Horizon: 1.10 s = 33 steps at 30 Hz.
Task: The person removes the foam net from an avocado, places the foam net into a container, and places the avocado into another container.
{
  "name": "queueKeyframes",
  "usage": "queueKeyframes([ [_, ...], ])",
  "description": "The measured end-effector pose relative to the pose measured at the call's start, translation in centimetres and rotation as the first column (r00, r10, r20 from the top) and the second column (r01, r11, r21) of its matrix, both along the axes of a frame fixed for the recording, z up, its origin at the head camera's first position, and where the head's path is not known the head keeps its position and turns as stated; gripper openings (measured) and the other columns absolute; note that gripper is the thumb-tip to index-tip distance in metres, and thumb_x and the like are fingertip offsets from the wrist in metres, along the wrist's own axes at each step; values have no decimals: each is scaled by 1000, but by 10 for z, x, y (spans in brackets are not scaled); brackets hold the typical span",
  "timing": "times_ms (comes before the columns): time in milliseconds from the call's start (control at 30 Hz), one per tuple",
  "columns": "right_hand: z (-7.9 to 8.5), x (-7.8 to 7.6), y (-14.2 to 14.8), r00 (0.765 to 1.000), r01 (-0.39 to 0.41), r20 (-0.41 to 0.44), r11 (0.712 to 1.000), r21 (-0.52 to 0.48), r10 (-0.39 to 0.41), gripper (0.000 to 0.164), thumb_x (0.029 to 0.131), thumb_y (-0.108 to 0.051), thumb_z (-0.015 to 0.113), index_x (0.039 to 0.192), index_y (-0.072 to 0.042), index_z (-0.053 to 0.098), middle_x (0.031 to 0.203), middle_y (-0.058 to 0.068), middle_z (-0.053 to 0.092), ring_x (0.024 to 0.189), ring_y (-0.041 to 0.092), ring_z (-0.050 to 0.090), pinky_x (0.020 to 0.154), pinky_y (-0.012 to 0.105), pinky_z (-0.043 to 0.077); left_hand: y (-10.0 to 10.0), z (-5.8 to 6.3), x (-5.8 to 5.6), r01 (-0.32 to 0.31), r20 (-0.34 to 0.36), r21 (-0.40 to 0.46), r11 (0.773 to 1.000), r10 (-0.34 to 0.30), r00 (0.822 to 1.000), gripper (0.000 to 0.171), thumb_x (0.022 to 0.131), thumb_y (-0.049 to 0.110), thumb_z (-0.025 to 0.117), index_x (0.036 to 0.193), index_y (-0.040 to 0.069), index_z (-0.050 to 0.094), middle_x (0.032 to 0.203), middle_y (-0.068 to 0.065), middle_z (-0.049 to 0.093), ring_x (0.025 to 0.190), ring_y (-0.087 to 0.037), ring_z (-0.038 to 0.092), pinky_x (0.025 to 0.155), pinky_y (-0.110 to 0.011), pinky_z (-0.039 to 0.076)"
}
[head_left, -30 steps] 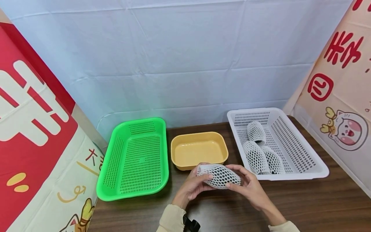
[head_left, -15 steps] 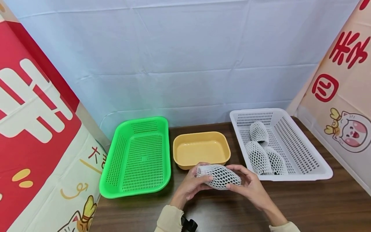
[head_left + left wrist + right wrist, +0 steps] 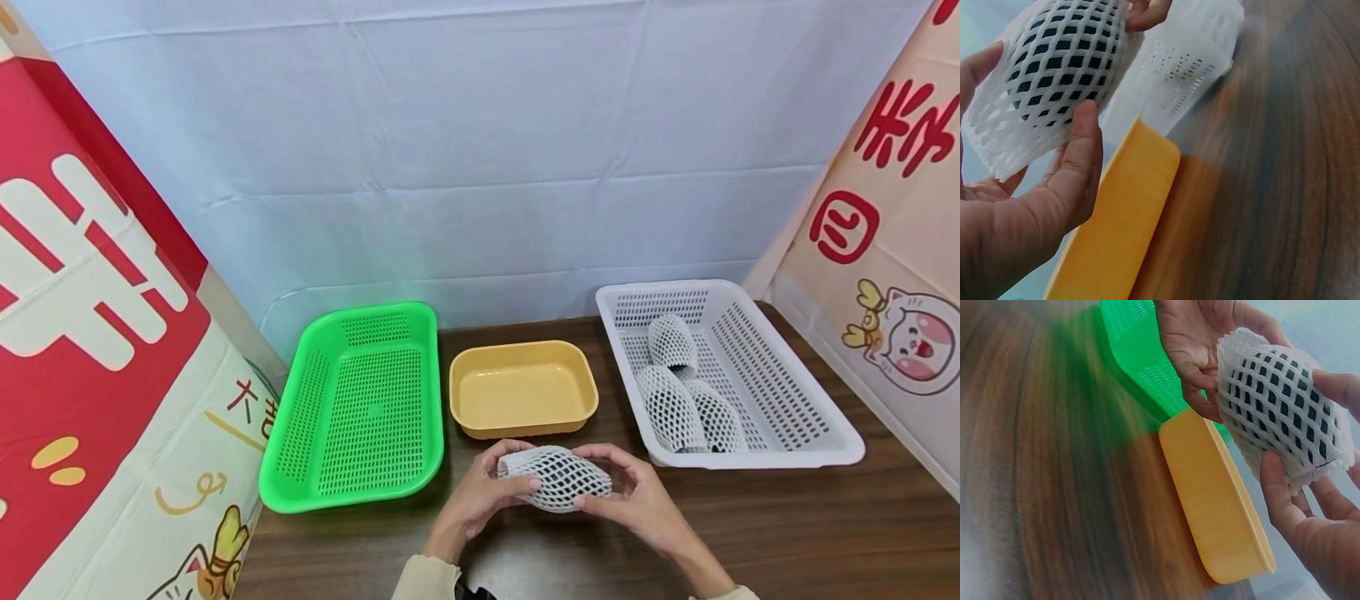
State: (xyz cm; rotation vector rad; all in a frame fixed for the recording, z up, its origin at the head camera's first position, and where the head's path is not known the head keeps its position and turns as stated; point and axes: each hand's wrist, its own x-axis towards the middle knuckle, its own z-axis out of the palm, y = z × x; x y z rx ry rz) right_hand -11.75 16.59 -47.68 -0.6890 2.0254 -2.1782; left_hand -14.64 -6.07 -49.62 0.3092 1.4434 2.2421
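Both hands hold a dark rounded object in a white foam net sleeve (image 3: 558, 477) above the table, in front of the yellow tub. My left hand (image 3: 480, 493) grips its left end, where the sleeve's loose edge sticks out. At the other end, my right hand (image 3: 643, 503) pinches it between thumb and fingers. Dark surface shows through the mesh of the foam net sleeve (image 3: 1066, 69) in the left wrist view; what lies inside cannot be told. The right wrist view has the sleeve (image 3: 1285, 409) bunched at both ends.
A yellow tub (image 3: 523, 400) stands just beyond the hands. To its left is a green basket (image 3: 367, 417). At right, a white basket (image 3: 772, 392) holds three foam net sleeves (image 3: 670, 408) with dark contents partly visible. Cloth walls (image 3: 465, 167) close off the back and sides.
Both hands have come down toward the table's front and slightly left, with the netted object between them. The grip looks the same. The head view has shifted a little.
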Motion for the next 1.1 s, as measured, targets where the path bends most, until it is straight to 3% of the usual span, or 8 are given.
queueKeyframes([
  [200,-9,3,-3,1000,-11,28,1000,15,11,49,71,6,70,115,4,49,111,25,49,89,25,56,66,39,51,-6,-6,5,12,-11,-46,999,-12,1000,51,71,6,74,115,1,50,108,-16,51,92,-24,54,74,-38,48],
  [433,-18,7,-6,1000,-29,5,1000,5,29,51,72,8,69,118,7,47,111,28,48,91,24,55,66,39,51,-10,-12,11,1,-3,-31,1000,-1,1000,50,69,-1,72,114,-4,50,105,-20,52,90,-26,55,72,-35,49],
  [667,-32,14,-7,993,-20,114,999,41,15,52,72,4,70,119,4,47,114,25,48,92,22,54,68,38,50,-15,-22,22,-33,24,-125,992,37,999,51,67,0,75,113,-2,53,102,-19,55,85,-24,57,67,-29,50],
  [833,-39,19,-9,988,-22,151,998,54,13,51,72,2,70,118,4,48,115,25,48,93,22,53,70,37,50,-16,-28,27,-45,60,-116,992,52,997,51,66,-2,74,112,-3,53,101,-19,56,87,-25,56,70,-31,50],
  [1100,-45,21,-13,983,-12,185,997,71,-1,51,71,0,72,117,2,49,115,22,50,95,22,53,74,36,49,-20,-37,31,-51,51,-116,992,57,997,50,66,-2,74,112,-5,53,101,-19,56,89,-26,56,72,-32,49],
])
